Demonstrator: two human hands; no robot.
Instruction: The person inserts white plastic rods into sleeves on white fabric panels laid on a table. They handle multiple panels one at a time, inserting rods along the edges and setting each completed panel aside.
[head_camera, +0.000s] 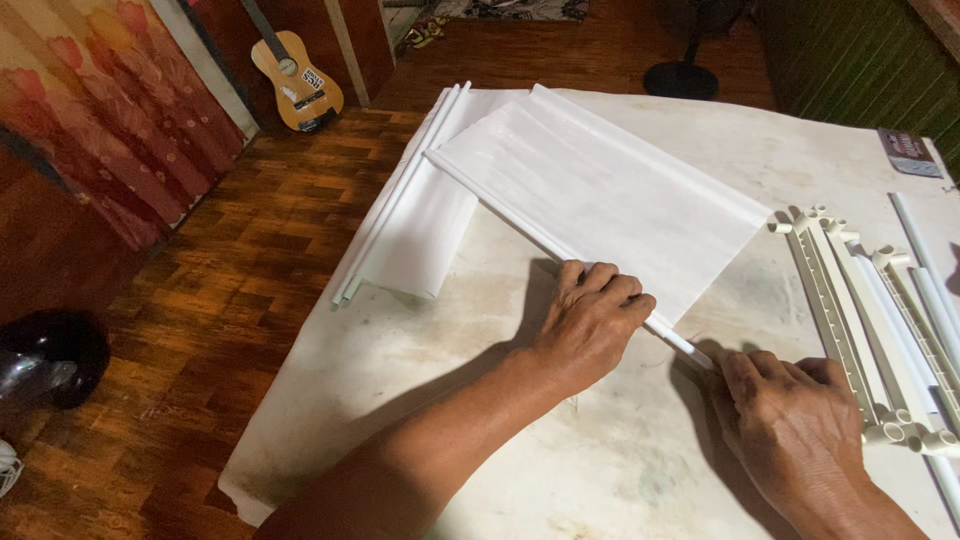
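Left hand (590, 315) curls its fingers over a thin white rod (560, 250) edging a smooth white sheet (610, 190) mid-table. Right hand (795, 425) pinches the rod's near end. Ribbed plastic frames (860, 310) crowd the right; a rolled sheet (415, 230) lies left. The stained tabletop (400, 370) is open near its front edge.

Warm, dim room; one bright source overhead and in front.

The pale, stained white bench (620, 470) catches most of the light, mildly washed out, while the brown parquet wooden floor (230, 260) falls off dark toward the corners. Hard shadows trail left of the left hand (590, 320) and right hand (790, 420). Focus is sharp; the edges bend slightly.
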